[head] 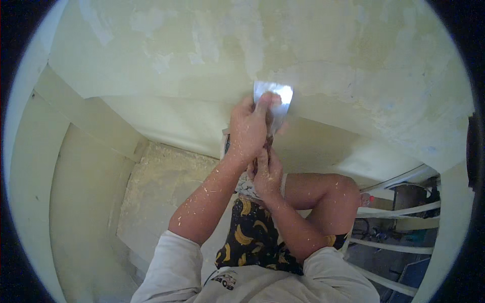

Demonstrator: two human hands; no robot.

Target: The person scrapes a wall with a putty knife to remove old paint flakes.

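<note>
In front of me a putty knife (pixel 287 94) with a wide shiny metal blade points away from my body, its far edge at the pale yellow wall (pixel 212 79). Around the upper handle and the base of the blade is my left hand (pixel 248 130), with its thumb and fingers pressed on the metal. My right hand (pixel 268 176) grips the lower end of the dark handle, close to my lap. Whitish patches and rough, scraped spots mark the wall around the blade. Pale flakes cling to both forearms. The fingers largely hide the handle.
White slats (pixel 398 248) stand at the lower right, with cluttered things beyond them and a bottle with a red cap (pixel 366 199). A dusty floor (pixel 163 178) lies at the left beside a side wall (pixel 87 181). My bent knee (pixel 339 189) is near the wall.
</note>
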